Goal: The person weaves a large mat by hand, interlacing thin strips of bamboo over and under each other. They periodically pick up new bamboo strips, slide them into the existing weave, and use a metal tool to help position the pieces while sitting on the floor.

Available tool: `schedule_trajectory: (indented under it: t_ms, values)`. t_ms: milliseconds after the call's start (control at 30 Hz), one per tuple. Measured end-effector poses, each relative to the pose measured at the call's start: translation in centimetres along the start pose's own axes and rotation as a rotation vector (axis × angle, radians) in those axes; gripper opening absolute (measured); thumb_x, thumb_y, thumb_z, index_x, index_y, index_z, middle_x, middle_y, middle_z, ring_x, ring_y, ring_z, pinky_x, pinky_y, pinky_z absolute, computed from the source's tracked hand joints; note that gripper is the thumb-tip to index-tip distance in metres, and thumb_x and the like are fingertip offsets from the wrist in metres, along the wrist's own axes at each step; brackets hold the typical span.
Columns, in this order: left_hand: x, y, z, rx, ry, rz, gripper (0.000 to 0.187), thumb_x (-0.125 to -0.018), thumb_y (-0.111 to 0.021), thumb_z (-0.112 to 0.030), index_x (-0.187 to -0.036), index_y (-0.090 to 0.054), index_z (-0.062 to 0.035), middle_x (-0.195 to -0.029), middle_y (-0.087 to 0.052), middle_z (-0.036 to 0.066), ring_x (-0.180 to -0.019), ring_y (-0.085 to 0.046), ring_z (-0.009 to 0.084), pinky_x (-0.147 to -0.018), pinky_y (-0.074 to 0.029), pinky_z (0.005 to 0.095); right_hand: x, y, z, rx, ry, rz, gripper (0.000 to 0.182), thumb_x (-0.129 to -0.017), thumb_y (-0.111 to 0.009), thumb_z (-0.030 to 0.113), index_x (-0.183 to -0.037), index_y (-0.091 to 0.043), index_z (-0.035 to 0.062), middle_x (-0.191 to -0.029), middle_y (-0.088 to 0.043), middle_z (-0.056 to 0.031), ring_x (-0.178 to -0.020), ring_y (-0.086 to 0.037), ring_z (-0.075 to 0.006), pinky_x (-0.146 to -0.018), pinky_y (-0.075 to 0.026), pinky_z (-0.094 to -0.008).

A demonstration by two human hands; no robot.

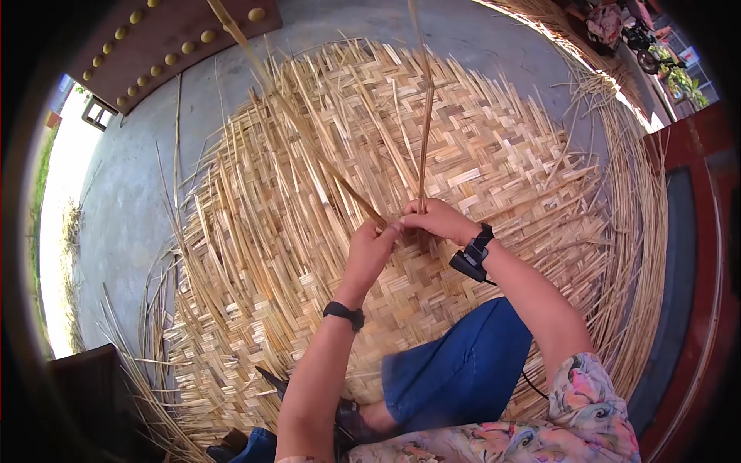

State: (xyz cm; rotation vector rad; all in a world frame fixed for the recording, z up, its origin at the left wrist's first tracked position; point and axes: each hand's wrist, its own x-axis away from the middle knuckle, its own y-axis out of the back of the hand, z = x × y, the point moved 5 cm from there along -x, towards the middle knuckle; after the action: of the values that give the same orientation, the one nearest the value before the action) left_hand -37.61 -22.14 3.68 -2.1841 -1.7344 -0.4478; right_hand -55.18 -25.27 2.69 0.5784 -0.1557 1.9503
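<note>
My left hand (370,256) is closed on a long split reed strip (346,187), which slants up and away to the left. Close beside it, my right hand (441,222) pinches another reed strip (425,123) that rises almost straight up. The fingertips of both hands meet near the lower ends of the strips; how the ends lie between them is hidden. Beneath both hands spreads a big woven reed mat (471,147) in a herringbone pattern, with loose strips sticking out along its left part and its edges.
Long loose reeds (637,255) lie along the right side, beside a red door frame (706,224). A studded door panel (166,46) stands at the upper left over the grey floor (127,201). My bent leg in blue trousers (471,355) rests on the mat.
</note>
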Motion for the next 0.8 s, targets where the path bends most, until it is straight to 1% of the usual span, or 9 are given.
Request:
schedule_trajectory:
  t_ms: [267, 367, 467, 567, 667, 700, 733, 767, 800]
  values:
    - [0.1, 0.2, -0.6, 0.035, 0.028, 0.039, 0.015, -0.099, -0.064, -0.014, -0.104, -0.069, -0.0006, -0.088, -0.068, 0.004, -0.07, -0.068, 0.0124, -0.062, -0.056, 0.0257, -0.8, 1.2, 0.6, -0.036, -0.191, 0.101, 0.019, -0.091, -0.069, 0.025, -0.098, -0.073, 0.008, -0.085, -0.072, -0.0013, -0.08, -0.066, -0.011, -0.071, -0.052, -0.0282]
    - [0.2, 0.2, -0.7, 0.06, 0.032, -0.002, 0.015, -0.099, -0.064, -0.014, -0.104, -0.068, -0.0006, -0.087, -0.068, 0.005, -0.07, -0.068, 0.0124, -0.061, -0.056, 0.0258, -2.5, 0.9, -0.5, 0.226, -0.068, -0.001, 0.021, -0.091, -0.072, 0.025, -0.102, -0.073, 0.0072, -0.083, -0.072, -0.0012, -0.079, -0.066, -0.0124, -0.072, -0.053, -0.0307]
    - [-0.3, 0.2, 0.2, 0.055, 0.035, -0.098, 0.016, -0.098, -0.064, -0.015, -0.105, -0.067, -0.0005, -0.085, -0.067, 0.005, -0.069, -0.067, 0.0127, -0.061, -0.056, 0.0266, -1.0, 0.4, 0.8, 0.424, 0.103, -0.206, 0.023, -0.092, -0.075, 0.029, -0.1, -0.072, 0.0072, -0.083, -0.069, 0.0044, -0.072, -0.063, -0.011, -0.063, -0.05, -0.0266]
    - [-0.8, 0.3, -0.1, 0.003, 0.055, -0.135, 0.019, -0.099, -0.062, -0.016, -0.107, -0.066, 0.0001, -0.086, -0.068, 0.006, -0.072, -0.068, 0.0147, -0.066, -0.057, 0.0288, 1.3, 0.5, 0.3, -0.067, -0.162, 0.05, 0.031, -0.09, -0.078, 0.035, -0.104, -0.074, 0.0077, -0.098, -0.069, -0.0001, -0.084, -0.065, -0.0165, -0.078, -0.053, -0.0297]
    - [-2.0, -1.2, 0.4, 0.018, 0.119, 0.029, 0.02, -0.102, -0.058, -0.014, -0.112, -0.065, 0.0022, -0.095, -0.07, 0.009, -0.084, -0.07, 0.0185, -0.075, -0.059, 0.0322, 2.3, 0.6, 0.8, 0.069, 0.157, 0.182, 0.048, -0.087, -0.079, 0.045, -0.118, -0.073, 0.0089, -0.136, -0.059, -0.0131, -0.12, -0.057, -0.0282, -0.105, -0.043, -0.0369]
    - [-2.2, -1.6, 0.6, 0.05, 0.161, 0.132, 0.021, -0.103, -0.056, -0.014, -0.113, -0.064, 0.0025, -0.098, -0.071, 0.01, -0.088, -0.07, 0.0195, -0.079, -0.059, 0.0335, 2.7, 0.7, 1.6, 0.373, 0.341, 0.181, 0.054, -0.088, -0.077, 0.05, -0.123, -0.07, 0.009, -0.148, -0.047, -0.0137, -0.132, -0.047, -0.0314, -0.112, -0.036, -0.0421]
    - [-1.9, -2.0, 0.9, 0.079, 0.201, 0.233, 0.021, -0.104, -0.054, -0.013, -0.113, -0.064, 0.0029, -0.1, -0.072, 0.011, -0.092, -0.07, 0.0206, -0.084, -0.059, 0.0349, 3.5, 1.0, 1.6, 0.543, 0.361, 0.097, 0.053, -0.089, -0.075, 0.049, -0.124, -0.07, 0.009, -0.148, -0.048, -0.0135, -0.132, -0.047, -0.0328, -0.112, -0.036, -0.0437]
    - [-1.2, -1.4, 1.2, 0.13, 0.222, 0.193, 0.027, -0.108, -0.049, -0.018, -0.121, -0.062, 0.0023, -0.11, -0.072, 0.014, -0.104, -0.068, 0.0222, -0.092, -0.055, 0.0366, 4.7, 1.4, 1.9, 0.714, 0.388, 0.01, 0.053, -0.091, -0.074, 0.049, -0.125, -0.07, 0.009, -0.148, -0.048, -0.0133, -0.133, -0.046, -0.0341, -0.113, -0.035, -0.0453]
    - [-0.7, -0.5, 1.0, 0.022, 0.099, 0.059, 0.032, -0.107, -0.052, -0.024, -0.122, -0.062, 0.0027, -0.11, -0.072, 0.015, -0.102, -0.068, 0.0246, -0.091, -0.055, 0.0374, 5.8, 1.8, 1.6, 0.846, 0.367, -0.067, 0.053, -0.093, -0.071, 0.048, -0.128, -0.068, 0.0083, -0.145, -0.052, -0.0132, -0.129, -0.05, -0.0338, -0.11, -0.038, -0.0451]
